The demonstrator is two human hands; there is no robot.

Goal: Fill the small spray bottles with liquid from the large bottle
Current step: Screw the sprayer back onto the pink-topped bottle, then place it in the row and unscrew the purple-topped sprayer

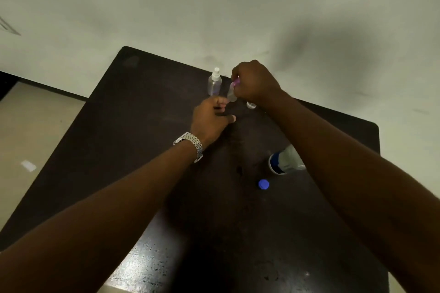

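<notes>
A small clear spray bottle (232, 94) with a pink top stands at the far side of the dark table (133, 126). My right hand (256, 81) grips its pink top from above. My left hand (212, 118) holds the bottle's base with curled fingers. A second small clear spray bottle (214, 82) with a white sprayer stands upright just to the left. The large bottle (284, 159), with a blue and white label, sits at the right, partly hidden by my right forearm. Its blue cap (263, 184) lies on the table in front of it.
A small clear object (251, 104), perhaps a cap, lies under my right wrist. The table's far edge meets a pale wall (214, 7). A light floor (35, 126) shows past the table's left edge. A metal watch (190, 145) is on my left wrist.
</notes>
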